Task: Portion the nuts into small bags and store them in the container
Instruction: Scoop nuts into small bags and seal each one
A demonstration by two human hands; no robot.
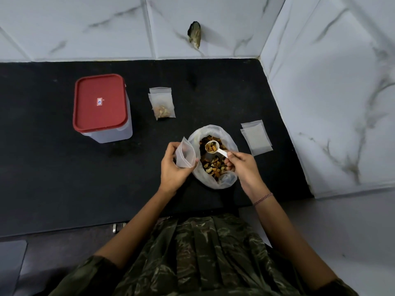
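A large open bag (pixel 213 155) of nuts (pixel 214 165) sits mid-bench (pixel 64 178). Above it the right hand (pixel 243 167) pinches a scoop (pixel 213 147) loaded with nuts, wrist angled inward. The left hand (pixel 174 167) curls round an open pouch (pixel 186 154), just beside the bag. A filled pouch (pixel 162 105), a lidded container (pixel 101 107) and spare pouches (pixel 256 137) lie apart.

Black counter (pixel 64 178), marble-tiled walls (pixel 331 82)

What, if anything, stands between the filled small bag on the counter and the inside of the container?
The red lid sits closed on the container, blocking entry for the filled bag. Nothing else lies on the counter between them.
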